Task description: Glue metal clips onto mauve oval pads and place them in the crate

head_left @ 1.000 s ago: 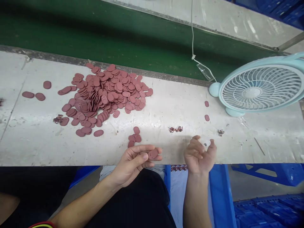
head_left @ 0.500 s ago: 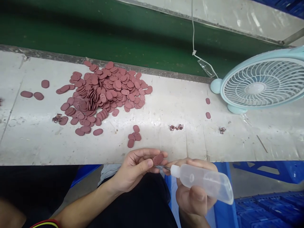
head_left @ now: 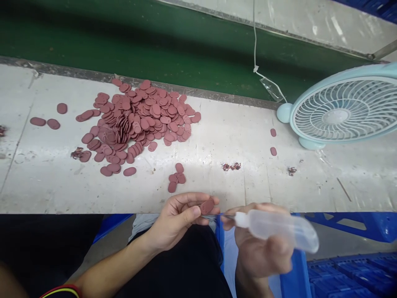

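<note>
Between the thumb and fingers of my left hand point(head_left: 178, 219) is a reddish oval piece point(head_left: 207, 206), held at the table's front edge. My right hand point(head_left: 263, 252), partly blurred, grips a translucent squeeze bottle point(head_left: 279, 227) with a white cap and a thin tip. The tip points left, a short way apart from the oval piece. Just beyond my left hand, several similar ovals form a small cluster point(head_left: 177, 178). A large heap of them point(head_left: 145, 116) spreads over the white table point(head_left: 211, 145).
A light blue fan point(head_left: 336, 116) stands at the right, its cable point(head_left: 255, 41) running upward. Two ovals point(head_left: 273, 142) lie left of it. Dark reddish scraps point(head_left: 231, 167) dot the table. Behind is a green strip point(head_left: 186, 54); blue crates point(head_left: 353, 273) sit below right.
My right hand has moved right with the bottle, drawing its tip away from the oval piece. My left hand still holds that piece in nearly the same place.
</note>
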Tool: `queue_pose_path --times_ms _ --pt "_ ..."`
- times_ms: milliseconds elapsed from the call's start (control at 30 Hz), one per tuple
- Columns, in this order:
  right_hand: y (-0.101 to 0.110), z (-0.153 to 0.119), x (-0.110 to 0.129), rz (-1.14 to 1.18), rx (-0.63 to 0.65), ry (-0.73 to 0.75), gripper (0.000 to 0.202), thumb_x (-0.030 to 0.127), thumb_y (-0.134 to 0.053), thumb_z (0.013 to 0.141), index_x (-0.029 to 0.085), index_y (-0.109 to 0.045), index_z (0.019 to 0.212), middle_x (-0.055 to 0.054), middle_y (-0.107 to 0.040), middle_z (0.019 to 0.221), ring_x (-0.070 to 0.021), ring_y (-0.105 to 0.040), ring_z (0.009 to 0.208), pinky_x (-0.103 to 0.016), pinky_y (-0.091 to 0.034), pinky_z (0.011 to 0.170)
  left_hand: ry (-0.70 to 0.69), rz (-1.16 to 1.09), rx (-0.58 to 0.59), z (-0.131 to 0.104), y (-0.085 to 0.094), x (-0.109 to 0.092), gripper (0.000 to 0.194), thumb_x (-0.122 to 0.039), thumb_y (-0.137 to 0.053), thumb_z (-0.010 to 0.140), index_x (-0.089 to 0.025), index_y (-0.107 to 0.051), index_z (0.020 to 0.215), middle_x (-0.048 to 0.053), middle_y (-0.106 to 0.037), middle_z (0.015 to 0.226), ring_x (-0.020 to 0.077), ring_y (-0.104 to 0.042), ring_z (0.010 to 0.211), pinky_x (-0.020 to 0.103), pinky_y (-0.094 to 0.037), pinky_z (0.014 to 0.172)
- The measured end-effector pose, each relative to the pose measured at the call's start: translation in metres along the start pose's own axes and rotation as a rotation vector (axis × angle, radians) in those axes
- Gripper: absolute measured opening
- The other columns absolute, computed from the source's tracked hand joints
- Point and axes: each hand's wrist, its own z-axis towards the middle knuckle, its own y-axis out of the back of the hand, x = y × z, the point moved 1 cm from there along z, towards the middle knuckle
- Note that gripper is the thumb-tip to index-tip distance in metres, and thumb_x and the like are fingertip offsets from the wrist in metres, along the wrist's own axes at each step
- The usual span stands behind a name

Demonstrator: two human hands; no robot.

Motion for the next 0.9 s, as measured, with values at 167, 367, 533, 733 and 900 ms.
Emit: queue_pose_path --times_ms 167,367,533,733,900 --pt "0.067 0.066 -0.015 0.997 0.065 -0.380 0.038 0.042 -0.060 0.089 0.018 -0.057 0.117 -0.002 -0.067 0.073 -0.0181 -0.071 0.067 -0.023 -0.059 0.044 -0.018 0.000 0.008 -0.001 0.002 -0.003 0.024 -0.018 -0.065 0.092 -0.023 -0.075 0.113 0.008 -0.076 0.121 0.0223 -0.073 0.107 0.020 -0.060 0.078" --pt "0.134 0.108 -0.046 1.514 0.215 -0.545 0.028 0.017 -0.062 0.085 0.023 -0.051 0.111 0.005 -0.060 0.067 -0.0113 -0.067 0.060 -0.017 -0.057 0.043 -0.008 -0.007 -0.044 -0.001 0.009 -0.005 0.023 -0.019 -0.065 0.092 -0.022 -0.075 0.112 0.009 -0.075 0.122 0.0225 -0.073 0.108 0.019 -0.059 0.079" --pt "0.101 0.080 -0.032 0.529 0.098 -0.126 0.025 0.034 -0.067 0.087 0.022 -0.062 0.109 0.008 -0.051 0.059 -0.0058 -0.050 0.043 -0.012 -0.043 0.033 -0.022 -0.016 -0.120 -0.002 0.017 -0.006 0.023 -0.021 -0.067 0.091 -0.021 -0.075 0.112 0.011 -0.075 0.122 0.0231 -0.073 0.107 0.020 -0.060 0.078" --pt "0.056 0.101 -0.026 -1.031 0.149 0.298 0.030 0.027 -0.066 0.087 0.024 -0.072 0.116 -0.008 -0.066 0.108 -0.0194 -0.065 0.088 -0.033 -0.059 0.071 -0.012 -0.004 -0.156 -0.003 0.017 -0.009 0.023 -0.021 -0.069 0.090 -0.020 -0.075 0.112 0.012 -0.074 0.122 0.0231 -0.073 0.106 0.020 -0.059 0.077" --pt "0.053 0.126 -0.025 -1.281 0.237 0.396 0.024 0.026 -0.057 0.091 0.020 -0.075 0.107 -0.010 -0.070 0.107 -0.0232 -0.068 0.091 -0.043 -0.058 0.086 -0.006 0.003 -0.165 -0.005 0.018 -0.008 0.023 -0.022 -0.068 0.090 -0.020 -0.075 0.112 0.012 -0.075 0.122 0.0227 -0.073 0.106 0.020 -0.059 0.078"
